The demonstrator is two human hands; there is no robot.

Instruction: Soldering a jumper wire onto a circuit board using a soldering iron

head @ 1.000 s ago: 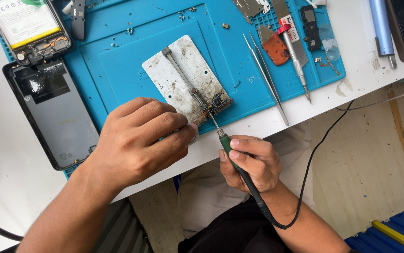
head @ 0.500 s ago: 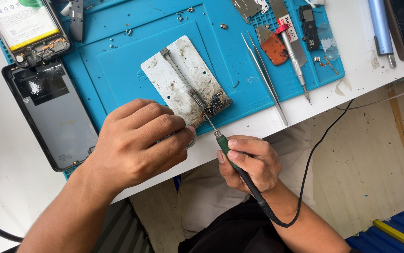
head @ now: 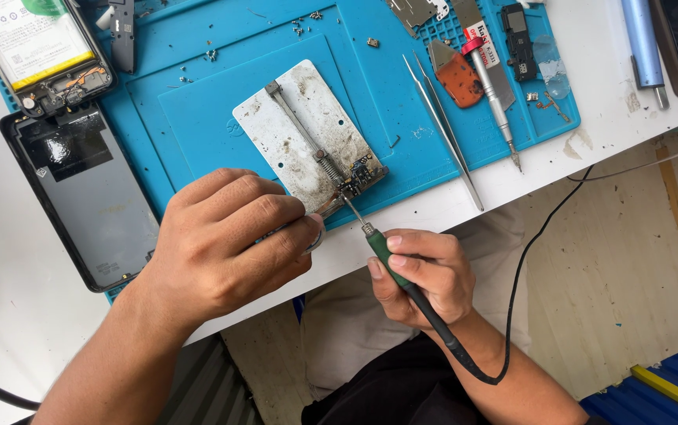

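Soldering on a tiny dark circuit board (head: 361, 171) clamped at the lower end of a scuffed white metal holder plate with a spring bar (head: 307, 138), which sits on a blue silicone repair mat (head: 197, 86) on the white bench (head: 8, 315). Right hand (head: 421, 275) wrapped pen-style around a green-handled soldering iron with a black cord (head: 392, 260), tip touching or just about touching the board's near edge. Left hand (head: 225, 240) curled tight, pinching what looks like thin metal tweezers (head: 325, 211) aimed at the same spot; can't tell what's in the tips, too small.

Stuff that could go sideways here:

- Board sits right at the plate's corner, close to the bench edge. Too much push from the iron probably twists it in the clamp or pops it loose.
- Iron tip and tweezer tips very close together. A small shake likely bridges neighbouring pads or flicks a part off into the lap.
- Left fingers close to the hot tip, so a slip means a burn.
- Cord loops down under the right forearm; a snag on the knee would yank the tip across the board.
- Loose tiny screws (head: 211, 55) scattered on the mat up top, easy to sweep away with a sleeve.
- Open phone body with a white battery (head: 36, 47) and the black screen panel (head: 87, 197) just beside the left wrist; a nudge could shove the panel around.
- Long silver tweezers (head: 445, 134) lying near the bench edge, could roll off.
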